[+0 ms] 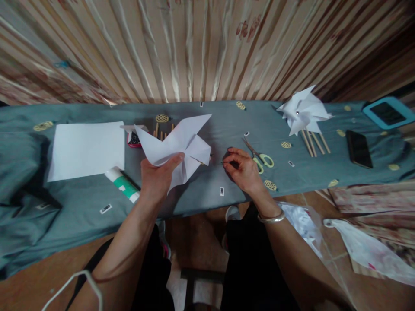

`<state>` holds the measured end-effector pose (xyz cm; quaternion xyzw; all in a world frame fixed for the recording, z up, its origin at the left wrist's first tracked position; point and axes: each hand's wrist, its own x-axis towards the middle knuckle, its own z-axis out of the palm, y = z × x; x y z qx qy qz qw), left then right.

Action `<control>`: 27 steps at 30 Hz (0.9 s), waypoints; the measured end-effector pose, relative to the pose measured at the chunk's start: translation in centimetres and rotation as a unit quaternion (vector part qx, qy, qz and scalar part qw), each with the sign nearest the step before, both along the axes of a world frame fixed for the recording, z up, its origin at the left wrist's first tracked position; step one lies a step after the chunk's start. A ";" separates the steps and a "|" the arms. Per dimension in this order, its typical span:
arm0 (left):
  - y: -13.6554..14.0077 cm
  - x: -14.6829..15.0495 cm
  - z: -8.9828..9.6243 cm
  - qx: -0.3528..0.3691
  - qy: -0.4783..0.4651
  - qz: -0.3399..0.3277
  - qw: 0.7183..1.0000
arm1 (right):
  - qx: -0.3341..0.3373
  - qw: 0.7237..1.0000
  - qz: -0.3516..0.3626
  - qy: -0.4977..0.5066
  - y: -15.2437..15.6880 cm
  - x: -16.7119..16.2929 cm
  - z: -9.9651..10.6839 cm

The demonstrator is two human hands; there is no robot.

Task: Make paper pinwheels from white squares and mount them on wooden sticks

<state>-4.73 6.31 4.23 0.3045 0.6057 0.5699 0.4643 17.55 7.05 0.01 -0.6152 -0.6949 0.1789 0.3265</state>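
Note:
My left hand grips a white paper pinwheel above the cloth-covered table, thumb pressed near its centre. The blades are folded inward and point outward on several sides. My right hand is apart from the pinwheel, to its right, with thumb and index finger pinched together. A tiny dark tip shows at those fingertips, too small to name. Just beyond the right hand lie scissors with pale green handles. Wooden sticks and a small red box with dark contents are partly hidden behind the pinwheel.
White paper sheets and a green-and-white glue stick lie at left. Farther right are white pinwheels with wooden sticks, a black phone and a blue-framed device. A curtain hangs along the back edge.

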 end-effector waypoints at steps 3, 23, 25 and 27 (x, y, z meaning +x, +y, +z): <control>0.0 0.0 0.1 0.005 -0.003 -0.001 1.000 | 0.008 1.000 -0.003 -0.018 -0.1 0.2 0.1; -0.2 0.6 0.2 0.003 -0.030 -0.012 0.999 | 0.040 0.996 0.026 -0.068 -0.9 -0.6 0.5; -0.2 0.6 0.1 0.004 -0.038 -0.014 0.999 | 0.046 0.996 0.035 -0.074 -1.2 -0.6 0.7; -0.2 0.7 0.0 0.011 -0.050 -0.017 0.999 | 0.047 0.996 0.037 -0.065 -1.4 -0.6 0.9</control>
